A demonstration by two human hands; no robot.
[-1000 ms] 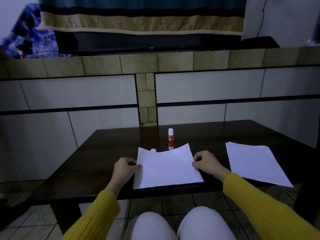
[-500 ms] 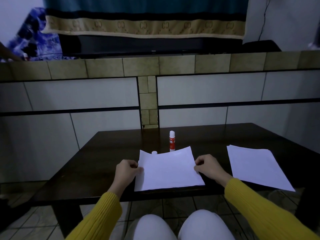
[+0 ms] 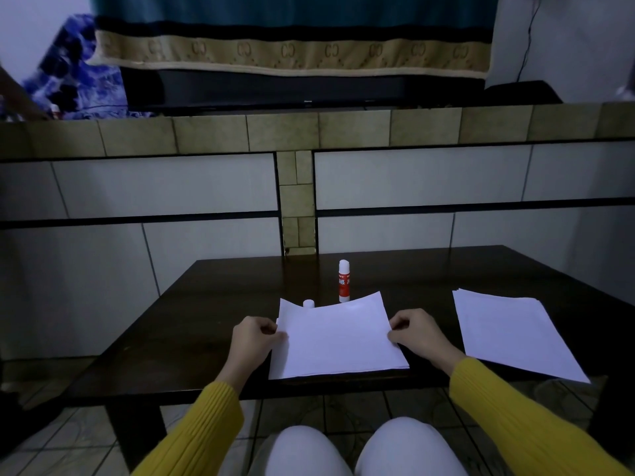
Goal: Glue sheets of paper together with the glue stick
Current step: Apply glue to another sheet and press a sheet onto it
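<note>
A: The left hand [image 3: 256, 334] pinches the left edge of the sheet of paper [image 3: 338, 338] lying at the near edge of the dark tabletop [image 3: 213, 304], fingers curled round the margin; the right hand [image 3: 417, 333] pinches the right edge the same way.

B: And the far edge of that sheet?

A: It bows upward between the 2 hands, while the near edge lies flat. Whether a second sheet sits under it I cannot tell, though a faint doubled line shows at the near right corner.

B: Where is the glue stick?

A: The glue stick [image 3: 344, 281] stands upright just beyond the sheet's far edge, untouched, red label facing the person. A small white cap [image 3: 308, 303] rests on the tabletop to its left, partly hidden behind the paper. Whether the stick is open is unclear.

B: Other paper?

A: A stack of sheets [image 3: 512, 333] lies well apart to the right.

B: Which step is this?

A: By my reading, aligning or pressing down the sheet held in both hands. No glue is visible on it.

B: What does the next move call for?

A: Likely flattening the sheet squarely, then freeing 1 hand to reach forward for the stick or right for another sheet.
</note>
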